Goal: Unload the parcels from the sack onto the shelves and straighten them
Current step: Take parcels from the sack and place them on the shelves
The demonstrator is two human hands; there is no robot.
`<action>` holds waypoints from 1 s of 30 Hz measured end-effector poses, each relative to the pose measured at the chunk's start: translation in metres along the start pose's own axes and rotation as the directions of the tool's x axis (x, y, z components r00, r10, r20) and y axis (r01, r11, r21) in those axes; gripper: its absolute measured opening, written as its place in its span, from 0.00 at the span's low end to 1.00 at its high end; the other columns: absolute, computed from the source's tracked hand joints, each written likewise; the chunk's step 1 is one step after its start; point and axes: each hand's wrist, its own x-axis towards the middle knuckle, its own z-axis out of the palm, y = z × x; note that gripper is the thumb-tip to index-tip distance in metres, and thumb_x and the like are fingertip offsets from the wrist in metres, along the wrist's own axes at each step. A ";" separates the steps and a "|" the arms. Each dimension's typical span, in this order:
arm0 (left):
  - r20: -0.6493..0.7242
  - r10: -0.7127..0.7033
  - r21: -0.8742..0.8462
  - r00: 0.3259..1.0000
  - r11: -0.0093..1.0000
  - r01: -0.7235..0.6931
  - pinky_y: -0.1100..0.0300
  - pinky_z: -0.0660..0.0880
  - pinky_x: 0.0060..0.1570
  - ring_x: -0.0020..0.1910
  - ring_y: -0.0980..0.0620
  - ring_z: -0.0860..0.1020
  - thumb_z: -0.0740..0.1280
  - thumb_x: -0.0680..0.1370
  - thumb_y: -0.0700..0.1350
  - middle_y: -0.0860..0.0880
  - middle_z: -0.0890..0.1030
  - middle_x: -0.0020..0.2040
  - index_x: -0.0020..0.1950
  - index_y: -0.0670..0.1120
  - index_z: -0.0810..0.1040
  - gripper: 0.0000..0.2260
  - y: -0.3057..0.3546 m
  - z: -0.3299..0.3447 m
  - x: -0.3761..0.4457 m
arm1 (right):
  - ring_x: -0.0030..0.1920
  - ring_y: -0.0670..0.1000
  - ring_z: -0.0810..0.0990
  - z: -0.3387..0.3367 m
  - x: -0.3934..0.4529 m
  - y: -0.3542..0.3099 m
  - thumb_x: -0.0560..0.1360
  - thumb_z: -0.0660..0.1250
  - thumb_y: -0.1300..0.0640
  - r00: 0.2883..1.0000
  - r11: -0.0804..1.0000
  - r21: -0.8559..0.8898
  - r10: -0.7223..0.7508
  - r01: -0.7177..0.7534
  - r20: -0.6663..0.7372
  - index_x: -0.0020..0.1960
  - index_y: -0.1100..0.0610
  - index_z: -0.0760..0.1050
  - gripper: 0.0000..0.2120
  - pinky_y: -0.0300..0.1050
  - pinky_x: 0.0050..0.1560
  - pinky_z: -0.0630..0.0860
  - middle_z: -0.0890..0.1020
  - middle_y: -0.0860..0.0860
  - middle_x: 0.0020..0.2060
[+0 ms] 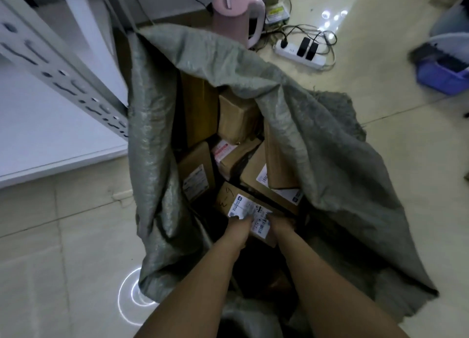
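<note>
**Both hands on a labelled box inside the sack**

Here, a small brown cardboard box with a white shipping label (250, 217) lies at the near side of the open sack, on top of darker space below it. The left hand (239, 227) grips the box at its left near edge, with the fingers curled over the label. The right hand (280, 225) holds the same box at its right near corner; its fingertips are partly hidden behind the box, but they curl around the edge.

The big grey-green woven plastic sack (330, 160) stands open on the floor, and its rim is folded outward on the right side. Inside it more brown cardboard parcels (236, 119) are packed close together, some upright and some tilted, several with white labels.

At the left, just beside the sack, stands a white metal shelf post with slots (63, 76), and a white shelf board (50, 140) is low behind it. Beyond the sack a pink plastic kettle (236, 15) stands, and near it a white power strip with black plugs (300, 50) lies on the pale tiled floor (63, 236). At the far right there is a blue plastic basket (441, 76), blurred.
</note>
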 end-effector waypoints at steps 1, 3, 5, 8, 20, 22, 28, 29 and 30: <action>-0.001 -0.008 -0.008 1.000 1.000 0.008 0.63 0.68 0.35 0.40 0.59 0.73 0.57 0.82 0.44 0.52 0.76 0.51 0.69 0.48 0.68 0.15 -0.001 0.002 0.009 | 0.69 0.61 0.70 0.003 0.009 0.001 0.81 0.60 0.60 1.000 0.997 0.076 0.015 -0.017 0.022 0.72 0.68 0.63 0.22 0.48 0.64 0.69 0.69 0.64 0.69; 0.006 -0.021 -0.020 1.000 1.000 0.021 0.63 0.68 0.34 0.39 0.58 0.73 0.57 0.82 0.45 0.50 0.76 0.52 0.70 0.46 0.67 0.16 -0.002 0.005 0.021 | 0.68 0.62 0.70 0.010 0.020 0.004 0.81 0.58 0.63 0.993 0.967 0.247 0.039 -0.066 0.112 0.71 0.67 0.64 0.20 0.51 0.66 0.70 0.70 0.64 0.69; 0.001 -0.023 -0.024 1.000 0.999 0.023 0.64 0.67 0.31 0.38 0.60 0.72 0.57 0.82 0.45 0.50 0.75 0.52 0.70 0.46 0.66 0.16 -0.005 0.005 0.028 | 0.69 0.61 0.69 0.010 0.023 0.006 0.81 0.57 0.65 0.984 0.919 0.377 0.051 -0.114 0.173 0.71 0.67 0.65 0.19 0.49 0.59 0.71 0.70 0.62 0.69; -0.005 -0.001 -0.026 1.000 1.000 0.001 0.64 0.69 0.35 0.39 0.60 0.71 0.58 0.82 0.43 0.48 0.75 0.59 0.70 0.47 0.67 0.16 -0.006 0.001 0.026 | 0.70 0.60 0.68 0.005 0.021 0.008 0.82 0.57 0.62 0.973 0.914 0.371 0.083 -0.161 0.216 0.70 0.67 0.66 0.18 0.44 0.50 0.68 0.71 0.61 0.68; -0.081 -0.006 -0.004 0.997 1.000 0.006 0.57 0.68 0.56 0.64 0.46 0.72 0.59 0.81 0.44 0.44 0.71 0.68 0.73 0.44 0.63 0.20 0.021 -0.020 -0.074 | 0.68 0.62 0.69 -0.009 -0.078 -0.013 0.60 0.82 0.50 0.986 0.992 0.122 0.054 -0.035 -0.158 0.73 0.65 0.55 0.53 0.56 0.65 0.72 0.66 0.63 0.69; -0.066 -0.003 -0.015 0.998 1.000 0.002 0.57 0.69 0.55 0.60 0.48 0.72 0.58 0.82 0.44 0.44 0.71 0.68 0.73 0.45 0.63 0.20 0.030 -0.025 -0.115 | 0.69 0.63 0.67 -0.019 -0.121 -0.024 0.59 0.82 0.49 0.989 0.997 0.077 0.004 0.008 -0.150 0.74 0.64 0.52 0.56 0.58 0.67 0.70 0.66 0.64 0.69; -0.105 0.008 0.028 0.994 1.000 -0.005 0.59 0.71 0.46 0.50 0.47 0.76 0.59 0.80 0.45 0.42 0.78 0.61 0.68 0.42 0.72 0.17 0.075 -0.046 -0.228 | 0.70 0.61 0.65 -0.069 -0.257 -0.063 0.63 0.75 0.36 0.963 0.925 -0.357 -0.205 0.132 -0.175 0.72 0.61 0.55 0.51 0.58 0.68 0.63 0.64 0.59 0.71; -0.120 0.038 0.070 0.992 0.997 -0.029 0.60 0.71 0.41 0.47 0.49 0.77 0.59 0.80 0.45 0.41 0.78 0.60 0.67 0.41 0.72 0.17 0.084 -0.051 -0.247 | 0.70 0.61 0.64 -0.080 -0.280 -0.072 0.64 0.73 0.35 0.953 0.897 -0.405 -0.259 0.178 -0.154 0.74 0.60 0.54 0.51 0.59 0.68 0.63 0.64 0.59 0.71; -0.128 0.069 0.117 0.989 0.992 -0.054 0.60 0.72 0.37 0.46 0.49 0.78 0.59 0.80 0.46 0.40 0.79 0.59 0.66 0.40 0.72 0.17 0.093 -0.057 -0.265 | 0.71 0.61 0.63 -0.089 -0.301 -0.081 0.64 0.72 0.34 0.940 0.868 -0.436 -0.318 0.235 -0.126 0.75 0.58 0.53 0.52 0.59 0.69 0.63 0.62 0.59 0.72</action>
